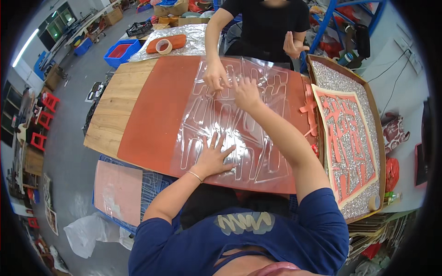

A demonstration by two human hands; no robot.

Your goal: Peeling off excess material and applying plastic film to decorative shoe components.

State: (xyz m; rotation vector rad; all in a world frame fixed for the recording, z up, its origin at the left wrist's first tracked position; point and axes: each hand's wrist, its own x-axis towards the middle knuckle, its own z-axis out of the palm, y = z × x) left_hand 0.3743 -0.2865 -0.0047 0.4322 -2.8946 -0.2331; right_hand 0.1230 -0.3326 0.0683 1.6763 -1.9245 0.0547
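Observation:
A transparent plastic sheet (209, 124) with elongated cut outlines lies over a red-brown mat (149, 106) on the table. My left hand (213, 158) rests flat on the sheet's near part, fingers spread, a bracelet on its wrist. Farther off, my right hand (247, 95) touches the sheet with its fingers stretched forward and apart; I see nothing held in it. Just left of its fingertips, a co-worker's hand (215, 76) bends down onto the same sheet. The co-worker's other hand (293, 45) is raised above the far right corner.
To the right, a shallow box (380, 152) of glittery silver material holds a pale-edged panel (328, 138) with coral strips. Bare wooden boards (120, 99) form the table's left. A tape roll (163, 46) sits at the back. Below left, a blue crate (156, 184) carries a pinkish sheet (118, 188).

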